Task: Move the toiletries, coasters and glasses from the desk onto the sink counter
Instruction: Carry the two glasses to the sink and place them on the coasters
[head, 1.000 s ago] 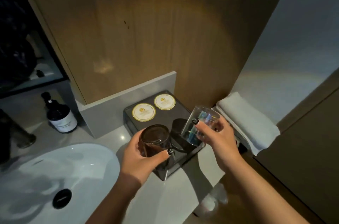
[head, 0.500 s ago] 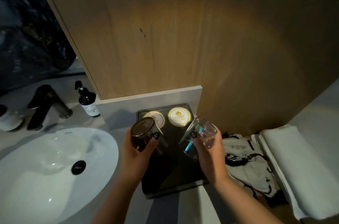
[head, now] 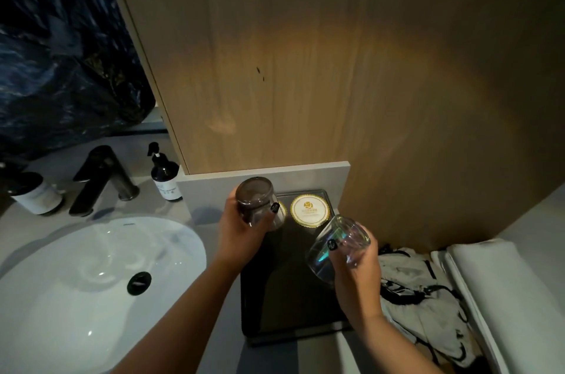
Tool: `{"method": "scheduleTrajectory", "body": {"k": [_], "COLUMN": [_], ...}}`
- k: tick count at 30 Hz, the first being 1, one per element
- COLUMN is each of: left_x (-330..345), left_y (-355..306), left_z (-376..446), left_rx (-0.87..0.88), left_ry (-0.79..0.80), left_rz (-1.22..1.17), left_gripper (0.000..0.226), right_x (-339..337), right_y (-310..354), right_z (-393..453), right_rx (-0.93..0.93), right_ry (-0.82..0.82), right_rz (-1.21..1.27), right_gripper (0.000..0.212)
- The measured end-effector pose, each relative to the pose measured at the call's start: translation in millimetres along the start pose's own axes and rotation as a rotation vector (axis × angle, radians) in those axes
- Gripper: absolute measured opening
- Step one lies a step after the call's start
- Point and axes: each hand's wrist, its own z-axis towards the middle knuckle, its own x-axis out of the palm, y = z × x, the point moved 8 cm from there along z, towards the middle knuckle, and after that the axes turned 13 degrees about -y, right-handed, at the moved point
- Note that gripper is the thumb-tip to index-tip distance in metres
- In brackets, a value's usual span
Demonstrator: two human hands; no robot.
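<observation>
Sink (head: pixel 46 297): sitting white at the left of the counter (head: pixel 211 327), beside a black tap (head: pixel 101 181) and dark bottle (head: pixel 165 174).
Left hand (head: pixel 241 236): curling round a dark glass (head: pixel 255 203), holding it tilted above the tray (head: pixel 284 297).
Coaster (head: pixel 309 210): lying at the tray's far end, a second one mostly hidden behind the dark glass.
Right hand (head: pixel 356 269): gripping a clear glass (head: pixel 339 243), tilted over the tray's right edge.
Towel (head: pixel 501 291): lying folded at far right.

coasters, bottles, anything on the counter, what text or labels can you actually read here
None can be read.
Right coaster: gold emblem and print, too small.
Left coaster: mostly hidden behind the dark glass.
Pump bottle: white label, print blurred.
White-labelled container: no legible print.
</observation>
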Motion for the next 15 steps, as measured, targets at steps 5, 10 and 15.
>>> {"method": "scheduleTrajectory", "body": {"k": [5,10,15], "left_x": [3.0,12.2,19.5], "left_y": [-0.8,3.4,7.0], "left_z": [8.3,11.4,14.9], "left_rx": [0.059,0.102,0.114], "left_ry": [-0.043,-0.061,-0.046], "left_rz": [-0.041,-0.013,0.043], "left_gripper": [0.052,0.063,0.063], "right_x": [1.6,-0.9,-2.9], "right_y": [9.2,9.4,-3.2], "right_z": [-3.0,-2.9,-1.1], "right_rx": [-0.012,-0.018,0.027], "right_ry": [0.008,-0.019,-0.025], "right_rz": [0.047,0.03,-0.014], "right_gripper": [0.079,0.108,0.095]}}
